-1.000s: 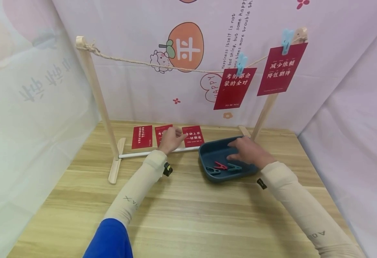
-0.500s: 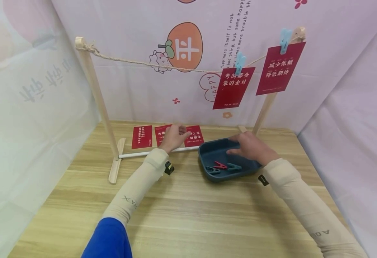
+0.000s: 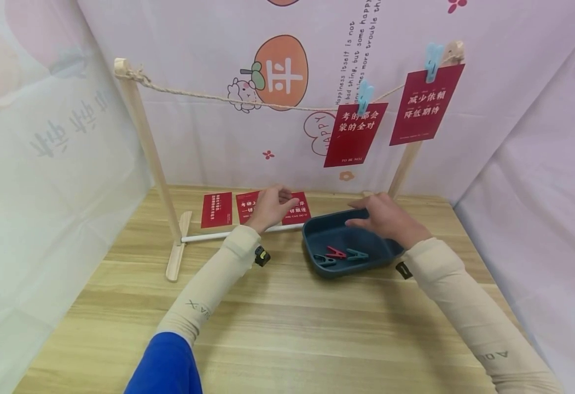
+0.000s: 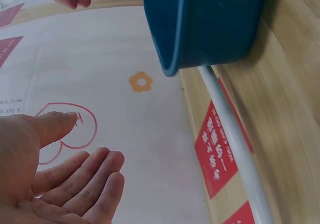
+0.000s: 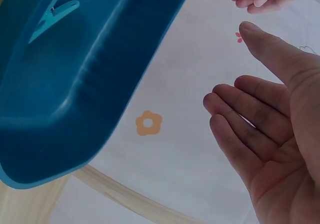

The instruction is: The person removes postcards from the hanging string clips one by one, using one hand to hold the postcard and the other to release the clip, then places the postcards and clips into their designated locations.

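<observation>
My left hand (image 3: 270, 208) hovers over the red cards lying at the back of the table; its fingers are loosely bent with nothing between them in the left wrist view. One card (image 3: 248, 202) and another (image 3: 303, 212) are partly covered by it, while a third card (image 3: 216, 210) lies fully visible. Above the far right part of a dark blue tray (image 3: 351, 236) is my right hand (image 3: 391, 218), its fingers spread and holding nothing in the right wrist view. Inside the tray lie a red clothespin (image 3: 336, 252), a green clothespin (image 3: 357, 255) and a dark clothespin (image 3: 324, 260).
A twine line (image 3: 198, 96) runs between a left wooden post (image 3: 150, 148) and a right one (image 3: 406, 168). Two red cards (image 3: 352, 141) hang at its right, under light blue clothespins (image 3: 364, 98). A white rod (image 3: 205, 236) crosses low between the posts.
My left hand has shifted a little right and away over the cards. My right hand has risen slightly toward the tray's far edge. The cards and clothespins stay as they were.
</observation>
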Motion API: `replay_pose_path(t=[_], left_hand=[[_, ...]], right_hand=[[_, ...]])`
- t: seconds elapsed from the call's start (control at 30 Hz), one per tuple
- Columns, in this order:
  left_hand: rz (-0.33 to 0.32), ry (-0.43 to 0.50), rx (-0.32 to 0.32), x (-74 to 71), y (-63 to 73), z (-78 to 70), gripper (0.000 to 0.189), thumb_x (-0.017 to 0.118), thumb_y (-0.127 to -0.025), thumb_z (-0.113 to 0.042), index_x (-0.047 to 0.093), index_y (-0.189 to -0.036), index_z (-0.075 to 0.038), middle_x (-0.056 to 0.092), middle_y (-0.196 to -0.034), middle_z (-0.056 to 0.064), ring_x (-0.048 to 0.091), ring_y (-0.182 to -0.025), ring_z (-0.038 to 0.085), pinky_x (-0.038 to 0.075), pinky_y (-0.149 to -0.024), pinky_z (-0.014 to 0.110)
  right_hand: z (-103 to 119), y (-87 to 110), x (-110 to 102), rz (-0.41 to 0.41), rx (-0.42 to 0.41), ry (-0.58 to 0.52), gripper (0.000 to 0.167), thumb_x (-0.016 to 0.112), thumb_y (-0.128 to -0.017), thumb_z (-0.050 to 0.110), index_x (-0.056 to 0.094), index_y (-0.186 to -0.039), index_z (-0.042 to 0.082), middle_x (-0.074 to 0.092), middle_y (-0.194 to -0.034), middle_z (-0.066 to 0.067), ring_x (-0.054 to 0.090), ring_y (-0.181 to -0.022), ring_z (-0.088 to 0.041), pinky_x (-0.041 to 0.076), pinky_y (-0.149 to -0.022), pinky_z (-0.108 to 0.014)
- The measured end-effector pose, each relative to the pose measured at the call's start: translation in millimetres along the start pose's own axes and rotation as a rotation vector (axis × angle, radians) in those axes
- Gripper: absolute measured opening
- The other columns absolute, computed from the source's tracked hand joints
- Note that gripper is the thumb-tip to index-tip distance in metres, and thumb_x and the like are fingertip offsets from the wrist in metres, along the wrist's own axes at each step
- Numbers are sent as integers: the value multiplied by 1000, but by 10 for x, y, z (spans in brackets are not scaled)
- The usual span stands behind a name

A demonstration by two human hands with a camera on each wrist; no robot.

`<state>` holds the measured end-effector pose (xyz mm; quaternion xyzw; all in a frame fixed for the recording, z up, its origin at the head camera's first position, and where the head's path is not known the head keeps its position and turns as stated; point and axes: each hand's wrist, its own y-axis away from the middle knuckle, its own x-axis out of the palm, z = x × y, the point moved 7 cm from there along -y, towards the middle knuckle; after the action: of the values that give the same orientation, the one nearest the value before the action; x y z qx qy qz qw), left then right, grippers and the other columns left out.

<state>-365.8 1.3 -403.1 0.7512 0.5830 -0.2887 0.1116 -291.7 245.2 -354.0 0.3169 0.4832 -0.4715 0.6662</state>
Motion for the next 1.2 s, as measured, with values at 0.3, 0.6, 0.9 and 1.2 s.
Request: replay_pose_path(t=[0.3, 0.6, 0.9, 1.2], left_hand=[[2, 9, 43, 18, 9, -219, 40, 73, -102, -28, 65, -134, -5, 72, -132, 13, 71, -120, 28, 61, -105, 41], [-9, 20, 70, 15, 13, -389, 39, 74, -101, -27, 66, -133, -7, 72, -131, 12, 72, -119, 26, 61, -104, 39], [-23, 42, 90, -1, -2, -504, 41, 73, -101, -29, 65, -135, -7, 72, -133, 12, 72, -119, 26, 61, -105, 37], [-34, 55, 128, -7, -22, -630, 39, 73, -102, -27, 66, -134, -6, 73, -131, 12, 72, -119, 25, 59, -108, 38]], right_hand=[[32, 20, -132, -27, -9, 18, 61, 86, -90, 24, 64, -142, 1, 68, -138, -25, 71, -122, -45, 62, -97, -51], [73, 31, -297, -70, -8, 44, 59, 86, -89, 26, 67, -139, 1, 70, -136, -25, 67, -127, -45, 57, -104, -58], [126, 63, -493, -155, -35, 62, 63, 90, -86, 27, 67, -139, 1, 72, -132, -24, 70, -123, -44, 61, -97, -55], [198, 103, -685, -238, -80, 75, 60, 90, -85, 26, 69, -136, 2, 74, -130, -22, 72, -119, -43, 61, -97, -56]])
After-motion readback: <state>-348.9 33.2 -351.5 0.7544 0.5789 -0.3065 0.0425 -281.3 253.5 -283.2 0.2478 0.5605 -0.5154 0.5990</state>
